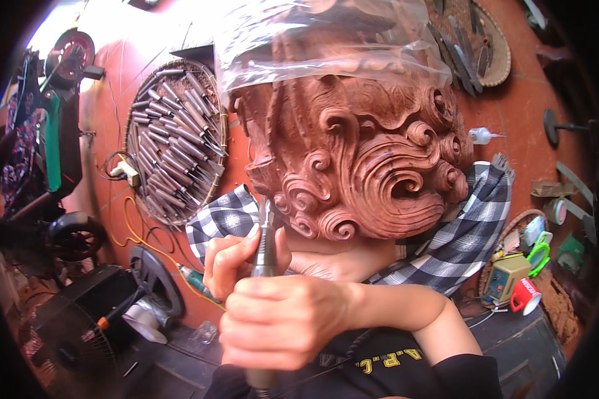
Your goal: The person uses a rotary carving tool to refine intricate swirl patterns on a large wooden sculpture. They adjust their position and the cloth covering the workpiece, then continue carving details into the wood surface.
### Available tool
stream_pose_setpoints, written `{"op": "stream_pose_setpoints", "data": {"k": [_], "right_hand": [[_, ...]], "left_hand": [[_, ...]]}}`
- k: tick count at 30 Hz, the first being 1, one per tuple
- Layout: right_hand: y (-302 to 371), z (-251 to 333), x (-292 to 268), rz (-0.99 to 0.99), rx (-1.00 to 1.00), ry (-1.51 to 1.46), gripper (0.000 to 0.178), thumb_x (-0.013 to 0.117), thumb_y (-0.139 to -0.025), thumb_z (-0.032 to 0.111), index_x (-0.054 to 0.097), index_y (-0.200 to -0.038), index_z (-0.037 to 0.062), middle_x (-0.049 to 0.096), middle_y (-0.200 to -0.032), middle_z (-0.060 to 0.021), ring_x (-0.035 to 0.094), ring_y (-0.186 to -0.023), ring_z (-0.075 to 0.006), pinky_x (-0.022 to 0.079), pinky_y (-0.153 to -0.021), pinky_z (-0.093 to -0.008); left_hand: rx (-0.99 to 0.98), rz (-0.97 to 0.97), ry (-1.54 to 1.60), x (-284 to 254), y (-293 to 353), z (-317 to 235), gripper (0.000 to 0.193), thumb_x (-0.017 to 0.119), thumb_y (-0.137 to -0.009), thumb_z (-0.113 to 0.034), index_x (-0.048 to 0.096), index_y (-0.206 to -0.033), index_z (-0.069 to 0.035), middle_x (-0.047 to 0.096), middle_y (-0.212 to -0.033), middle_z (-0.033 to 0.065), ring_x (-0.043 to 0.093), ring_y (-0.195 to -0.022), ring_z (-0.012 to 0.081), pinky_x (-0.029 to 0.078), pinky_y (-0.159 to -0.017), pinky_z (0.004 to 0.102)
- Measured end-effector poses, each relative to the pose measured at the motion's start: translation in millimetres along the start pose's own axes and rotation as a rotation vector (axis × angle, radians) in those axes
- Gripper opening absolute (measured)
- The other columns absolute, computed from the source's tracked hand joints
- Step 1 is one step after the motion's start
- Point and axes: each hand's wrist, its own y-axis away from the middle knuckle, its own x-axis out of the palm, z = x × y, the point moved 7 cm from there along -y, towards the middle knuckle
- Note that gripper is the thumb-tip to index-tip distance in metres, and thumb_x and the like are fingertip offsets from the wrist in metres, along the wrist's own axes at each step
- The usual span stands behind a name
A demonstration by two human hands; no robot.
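A large reddish-brown wood carving (386, 166) with deep swirls and curls lies in front of me, its far part under clear plastic sheeting (339, 40). Both hands hold a dark rotary carving handpiece (265, 249) with a shiny metal neck. My right hand (276, 322) wraps round its rear body, slightly blurred. Further forward, the fingers of my left hand (229, 261) close about the front section. The handpiece points away from me, its tip at the carving's near left edge; whether it touches the wood I cannot tell. A black-and-white checked cloth (439, 253) lies under the carving.
To the left, a round woven basket (223, 133) holds several wooden-handled chisels. Another basket (502, 40) with flat metal tools sits far right. A beige control box (506, 278), a red mug (526, 296) and a small nozzle bottle (482, 136) are on the right; a fan (73, 352) stands near left.
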Motion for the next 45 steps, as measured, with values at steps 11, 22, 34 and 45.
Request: {"op": "stream_pose_setpoints", "data": {"k": [11, 22, 34, 45], "right_hand": [[45, -7, -80, 0.167, 0.429, 0.386, 0.035, 0.088, -0.068, 0.022, 0.07, -0.096, 0.0103, 0.062, -0.106, -0.0112, 0.065, -0.091, -0.0273, 0.057, -0.075, -0.0359], [3, -82, -121, 0.261, 0.741, 0.098, 0.027, 0.077, -0.069, -0.001, 0.067, -0.094, -0.0015, 0.07, -0.09, -0.013, 0.069, -0.09, -0.0244, 0.052, -0.092, -0.0417], [-3, -84, -96, 0.26, 0.626, 0.225, 0.02, 0.079, -0.073, 0.013, 0.064, -0.083, 0.002, 0.068, -0.077, -0.0088, 0.065, -0.07, -0.0163, 0.034, -0.107, -0.0663], [-20, -83, -72, 0.564, 0.643, 0.427, 0.025, 0.08, -0.074, 0.011, 0.057, -0.078, 0.0017, 0.058, -0.072, -0.0061, 0.063, -0.081, -0.022, 0.031, -0.107, -0.0692]], "left_hand": [[-0.02, 0.102, 0.687, 26, 19, -28, 0.031, 0.078, -0.077, -0.011, 0.07, -0.104, -0.001, 0.064, -0.074, 0.0051, 0.062, -0.06, 0.0169, 0.05, -0.052, 0.0285], [-1.078, 0.42, 2.04, 102, 42, -66, 0.033, 0.061, -0.097, -0.019, 0.054, -0.121, 0.002, 0.06, -0.118, 0.0082, 0.056, -0.115, 0.0136, 0.043, -0.1, 0.0292], [-1.224, 0.429, 2.331, 99, 20, -58, 0.049, 0.054, -0.101, -0.027, 0.038, -0.138, 0.001, 0.05, -0.122, 0.0051, 0.046, -0.116, 0.0101, 0.037, -0.102, 0.0274], [-1.341, 0.255, 2.633, 97, 25, -69, 0.02, 0.054, -0.102, -0.026, 0.051, -0.108, -0.007, 0.052, -0.098, -0.0016, 0.046, -0.091, 0.0029, 0.038, -0.079, 0.0201]]}}
